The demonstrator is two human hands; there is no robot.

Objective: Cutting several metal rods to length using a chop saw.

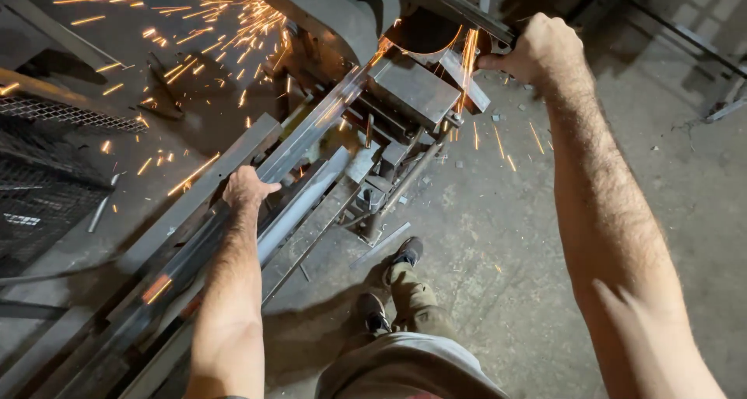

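Mid-cut: sparks point(226, 17) spray toward upper left as the right hand point(537, 50), fingers clenched on the saw handle point(498, 33), lowers the blade; left hand point(247, 189) grips the steel bar point(303, 146) at centre, not yet severed.

The bare left hand point(247, 187) is pressing down palm-first, fingers curled over and thumb sticking out toward three o'clock, its forearm running in from six o'clock. The bare right hand point(538, 50) is gripping in a closed fist at one o'clock, knuckles up, its arm stretching nearly straight from five o'clock.
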